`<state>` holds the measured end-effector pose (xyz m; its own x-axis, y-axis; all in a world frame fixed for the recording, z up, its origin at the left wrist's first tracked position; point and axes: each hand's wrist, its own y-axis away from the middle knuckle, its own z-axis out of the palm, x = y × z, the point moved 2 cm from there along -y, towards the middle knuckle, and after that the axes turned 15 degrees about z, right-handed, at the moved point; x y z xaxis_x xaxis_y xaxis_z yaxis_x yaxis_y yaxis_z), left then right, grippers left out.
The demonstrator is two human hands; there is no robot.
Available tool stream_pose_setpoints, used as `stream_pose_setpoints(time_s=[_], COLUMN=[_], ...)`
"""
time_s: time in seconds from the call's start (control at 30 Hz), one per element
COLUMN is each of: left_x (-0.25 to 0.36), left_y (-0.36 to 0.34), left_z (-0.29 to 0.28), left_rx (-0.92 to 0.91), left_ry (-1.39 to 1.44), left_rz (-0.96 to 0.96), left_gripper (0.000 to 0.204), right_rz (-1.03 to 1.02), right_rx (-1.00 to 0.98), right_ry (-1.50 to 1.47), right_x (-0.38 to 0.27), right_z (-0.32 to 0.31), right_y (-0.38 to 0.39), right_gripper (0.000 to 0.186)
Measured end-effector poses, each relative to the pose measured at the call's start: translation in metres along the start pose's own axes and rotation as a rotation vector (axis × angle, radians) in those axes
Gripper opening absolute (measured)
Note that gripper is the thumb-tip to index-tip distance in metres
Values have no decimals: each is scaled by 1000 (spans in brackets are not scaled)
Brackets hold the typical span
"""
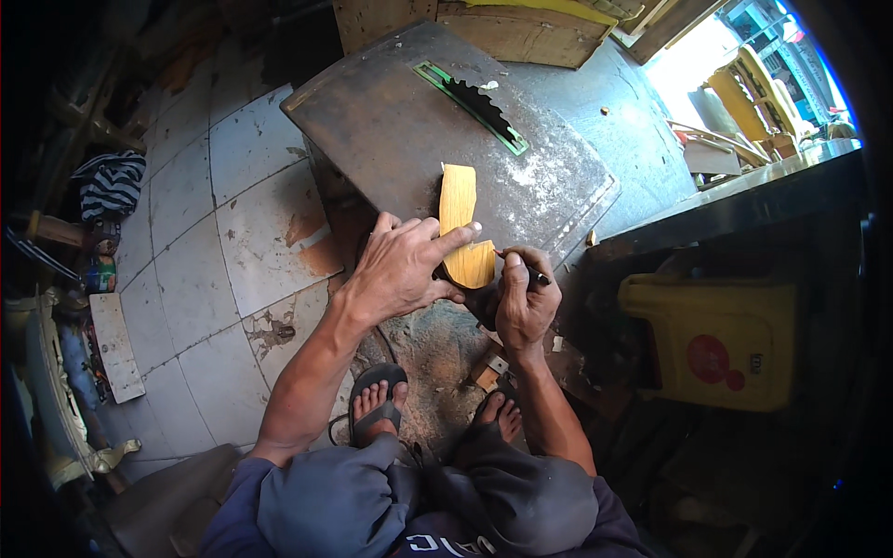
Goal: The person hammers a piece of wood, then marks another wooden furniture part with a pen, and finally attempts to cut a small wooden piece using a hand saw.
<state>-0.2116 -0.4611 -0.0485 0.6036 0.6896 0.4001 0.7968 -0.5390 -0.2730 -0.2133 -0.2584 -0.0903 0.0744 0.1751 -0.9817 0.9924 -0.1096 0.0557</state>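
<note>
My left hand (pixel 395 262) grips a pale yellow wooden piece (pixel 458 195) with rounded lower end and a step cut in its right side, near the front edge of a metal saw table (pixel 363 121). My index finger lies across the wood and my thumb is beneath. My right hand (pixel 526 302) is closed around a short dark pencil (pixel 536 277), its tip at the right edge of the wood. A dark toothed saw blade (pixel 479 107) rises from a green-edged slot beyond the piece.
A wooden structure (pixel 507 33) stands behind the table. At right are a dark ledge (pixel 707 200) and a yellow plastic container (pixel 707 335). Striped cloth (pixel 107 186) and a board (pixel 116 349) lie at left. My sandalled feet (pixel 377 400) are below, near small wooden offcuts.
</note>
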Motion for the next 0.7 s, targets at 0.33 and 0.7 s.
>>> stream_pose_setpoints(time_s=[0.33,0.7], left_x=[4,5], left_y=[0,-1], left_z=[-1,0], left_rx=[24,8], left_ry=[-15,6], left_rz=[-29,-50], left_gripper=[91,90], right_rz=[38,-116], right_rx=[17,31], right_ry=[-42,96], right_x=[0,-12], right_z=[-3,-3], right_y=[4,2], right_gripper=[13,13])
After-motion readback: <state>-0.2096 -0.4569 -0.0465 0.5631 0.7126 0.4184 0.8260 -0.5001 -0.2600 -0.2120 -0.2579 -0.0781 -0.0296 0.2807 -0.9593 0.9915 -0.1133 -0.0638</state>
